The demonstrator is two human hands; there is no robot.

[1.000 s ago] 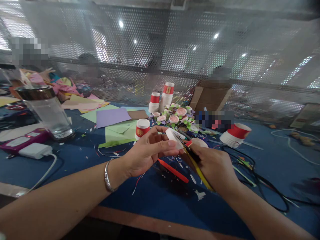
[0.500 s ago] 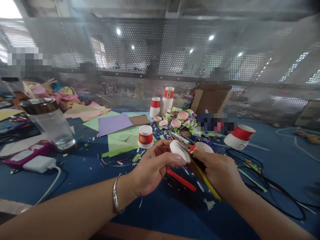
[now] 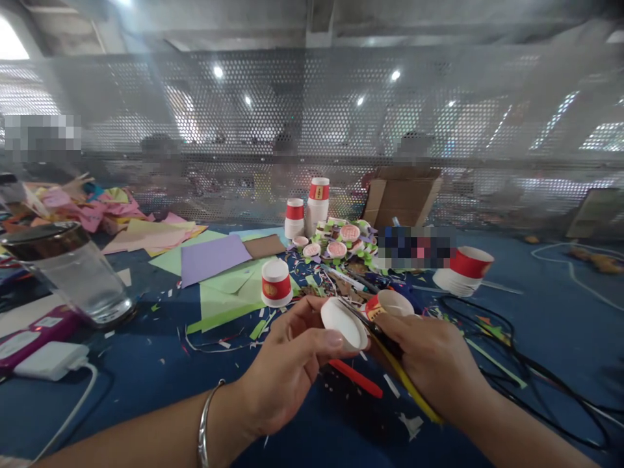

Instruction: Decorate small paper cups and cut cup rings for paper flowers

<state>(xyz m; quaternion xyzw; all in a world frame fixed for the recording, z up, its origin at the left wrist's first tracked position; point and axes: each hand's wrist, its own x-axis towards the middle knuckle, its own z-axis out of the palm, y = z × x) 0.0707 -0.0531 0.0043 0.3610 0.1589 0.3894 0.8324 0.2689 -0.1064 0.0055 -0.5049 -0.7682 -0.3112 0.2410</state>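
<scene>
My left hand (image 3: pixel 297 357) pinches a white paper cup bottom (image 3: pixel 344 325), a shallow disc with a low rim, tilted so its hollow side faces me. My right hand (image 3: pixel 433 351) grips scissors (image 3: pixel 358 313), whose dark blades lie at the right rim of the cup bottom. A yellow part sticks out below that hand; most of the handle is hidden by the fingers. Right behind the blades, a red and white paper cup (image 3: pixel 390 303) lies on its side. A red pen-like stick (image 3: pixel 357 378) rests on the table under my hands.
An upturned paper cup (image 3: pixel 276 283) stands on green paper, near a purple sheet (image 3: pixel 214 257). Behind are cup stacks (image 3: pixel 318 211) and a pile of decorated discs (image 3: pixel 341 242). A glass jar (image 3: pixel 73 276) and power bank (image 3: pixel 36 335) sit left; black cables (image 3: pixel 517 354) and a cup stack (image 3: pixel 463 272) right.
The view has shifted, so objects on the table appear lower and farther left. My left hand has turned the cup bottom so that more of its inside shows. The scissors stay at its rim.
</scene>
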